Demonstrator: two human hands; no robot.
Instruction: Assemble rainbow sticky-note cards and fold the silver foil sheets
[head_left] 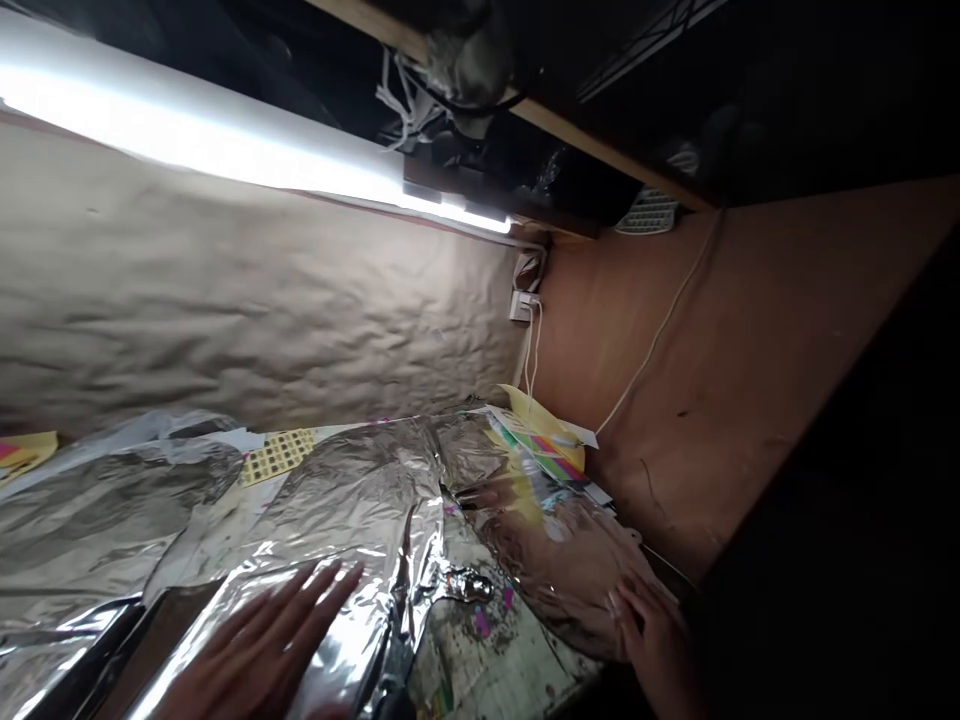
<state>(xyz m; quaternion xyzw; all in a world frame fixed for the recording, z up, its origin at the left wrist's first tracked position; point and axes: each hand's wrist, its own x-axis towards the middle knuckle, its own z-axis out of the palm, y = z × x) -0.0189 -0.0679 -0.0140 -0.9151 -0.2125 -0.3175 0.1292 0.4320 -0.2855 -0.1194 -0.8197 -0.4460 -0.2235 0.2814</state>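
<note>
At the far left a loose sheet of foil [90, 530] lies slack on the bench, below the brown paper [225, 300] backing and the long tube light [225, 130] glowing above it. My left hand [255, 645] lies flat with the fingers spread wide, palm down on the foil sheet [360, 500]. It holds nothing and only presses on the shiny surface near the lower edge of the view.

Just beyond that sheet a yellow sheet [277, 455] peeks out. It is printed with rows of small dark squares, too small for me to read.

To the right the foil folds down onto the speckled table top [487, 640]. Past that lies the crumpled foil [555, 560], and behind it a striped paper [544, 445] in yellow, green and pink, whose print is blurred. My right hand [652, 630] touches the near edge of the crumpled foil with its fingertips; I cannot tell whether it pinches the foil or only rests there.

A white cable [660, 330] runs from the socket [525, 300] across the wooden panel [750, 380].
</note>
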